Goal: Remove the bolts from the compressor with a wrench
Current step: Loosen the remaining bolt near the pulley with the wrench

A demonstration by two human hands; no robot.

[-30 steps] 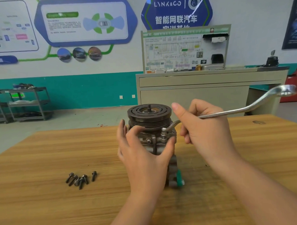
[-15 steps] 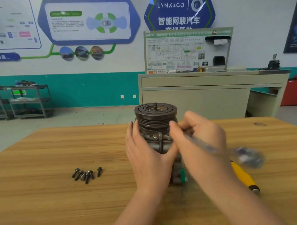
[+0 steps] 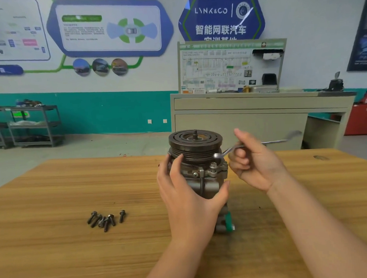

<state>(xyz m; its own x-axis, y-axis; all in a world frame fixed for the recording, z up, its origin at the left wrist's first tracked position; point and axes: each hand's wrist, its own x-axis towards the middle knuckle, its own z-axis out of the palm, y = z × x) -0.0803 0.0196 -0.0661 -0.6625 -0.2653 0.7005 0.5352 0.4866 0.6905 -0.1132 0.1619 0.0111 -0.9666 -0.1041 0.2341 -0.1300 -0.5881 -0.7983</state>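
Wooden table (image 3: 55, 185), left hand (image 3: 186, 192) cupping compressor (image 3: 197, 159), right hand (image 3: 256, 163) gripping blurred wrench (image 3: 261, 143) beside it

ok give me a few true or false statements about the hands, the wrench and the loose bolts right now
1. The left hand grips the compressor body. True.
2. The right hand holds a yellow screwdriver. False: it holds the wrench.
3. The wrench's ring end sits on a bolt. False: it hangs just above the bolt.
4. The loose bolts lie on the table, left of the compressor. True.
5. The compressor lies on its side. False: it stands pulley up.
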